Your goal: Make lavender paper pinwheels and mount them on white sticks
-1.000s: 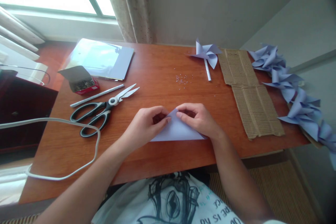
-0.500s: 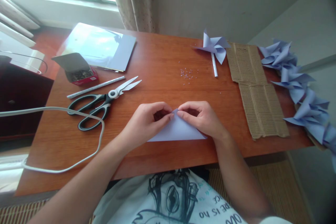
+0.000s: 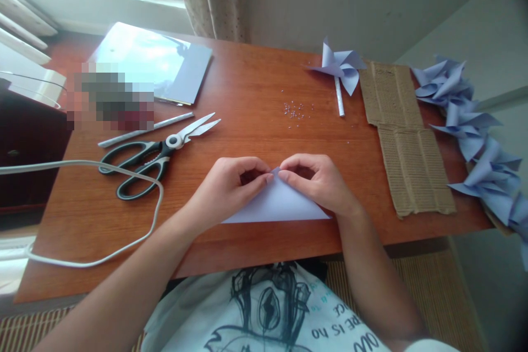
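A pale violet sheet of paper (image 3: 280, 203), folded into a triangle, lies near the table's front edge with its long side toward me. At its top corner my left hand (image 3: 235, 187) pinches the paper between thumb and fingers. My right hand (image 3: 311, 181) grips the same corner from the other side, the two thumbs almost meeting. Both hands rest low over the wooden table. The fingertips behind the paper are partly hidden.
Scissors (image 3: 173, 142) and a rolled paper stick (image 3: 146, 130) lie left, by a white cable (image 3: 159, 209). A finished pinwheel (image 3: 339, 66), tiny beads (image 3: 293, 111) and cardboard (image 3: 414, 170) sit beyond. Several pinwheels (image 3: 490, 168) line the right edge. A shiny folder (image 3: 196, 74) lies back left.
Both hands keep their pinch on the top corner of the paper. Slightly more of the triangle's base shows at both ends. The view has shifted a little.
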Tool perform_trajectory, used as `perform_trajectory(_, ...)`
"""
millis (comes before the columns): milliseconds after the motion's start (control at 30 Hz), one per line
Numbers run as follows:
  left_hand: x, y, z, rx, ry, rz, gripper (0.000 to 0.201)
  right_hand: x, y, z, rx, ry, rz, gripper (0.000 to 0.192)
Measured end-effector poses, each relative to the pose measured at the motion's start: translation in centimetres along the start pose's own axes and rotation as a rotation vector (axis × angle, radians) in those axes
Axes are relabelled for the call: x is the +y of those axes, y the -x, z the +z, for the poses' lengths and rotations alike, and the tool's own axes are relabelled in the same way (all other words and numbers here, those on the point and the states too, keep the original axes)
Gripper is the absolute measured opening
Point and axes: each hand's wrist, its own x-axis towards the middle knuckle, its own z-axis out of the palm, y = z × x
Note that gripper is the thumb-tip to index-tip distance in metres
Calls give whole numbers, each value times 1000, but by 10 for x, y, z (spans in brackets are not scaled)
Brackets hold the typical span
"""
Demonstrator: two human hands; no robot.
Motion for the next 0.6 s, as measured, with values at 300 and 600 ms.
perform_trajectory(300,0,-1,0,-9,0,9,21,-1,1,-1,-9,-23,27,16)
perform_trajectory(600,2,-1,0,-4,1,-4,22,-3,2,-2,-7,-16,23,15)
